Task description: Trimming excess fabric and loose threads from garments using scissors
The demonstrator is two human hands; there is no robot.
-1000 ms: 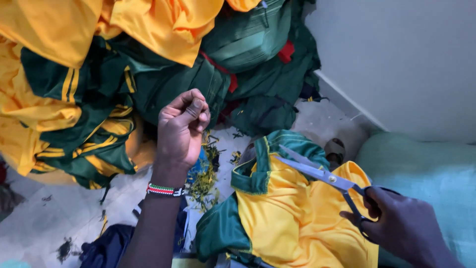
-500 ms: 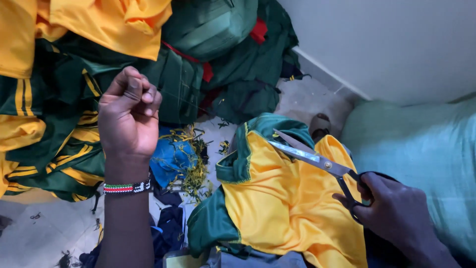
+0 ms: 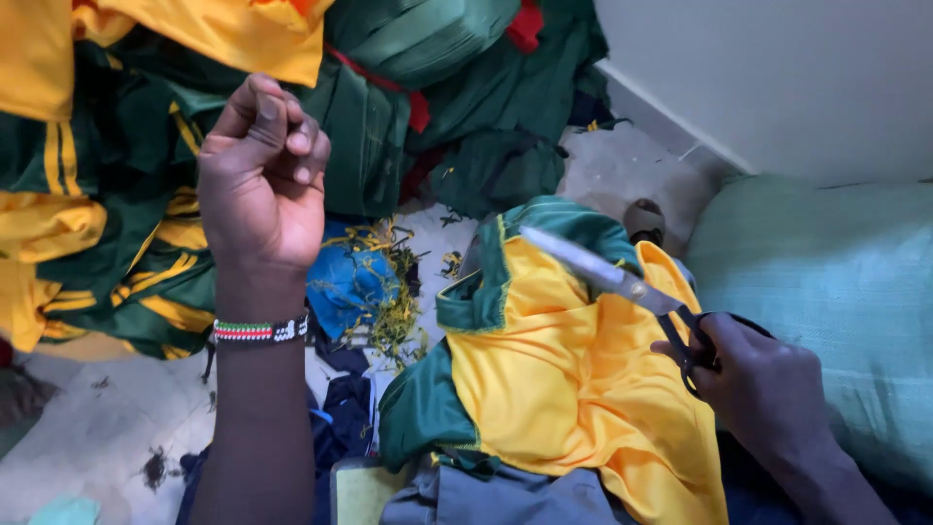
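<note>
The right hand grips scissors, blades together over the yellow-and-green shirt on the lap. The left hand hovers apart, fingers pinched shut, above the garment pile.

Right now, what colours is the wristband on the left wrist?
Red, green, white and black beaded wristband, head view.

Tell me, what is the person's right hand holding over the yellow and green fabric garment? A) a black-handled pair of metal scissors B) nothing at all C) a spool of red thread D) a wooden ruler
A: the right hand grips a black-handled pair of metal scissors, whose closed blades point up and left above the yellow and green fabric garment.
</note>
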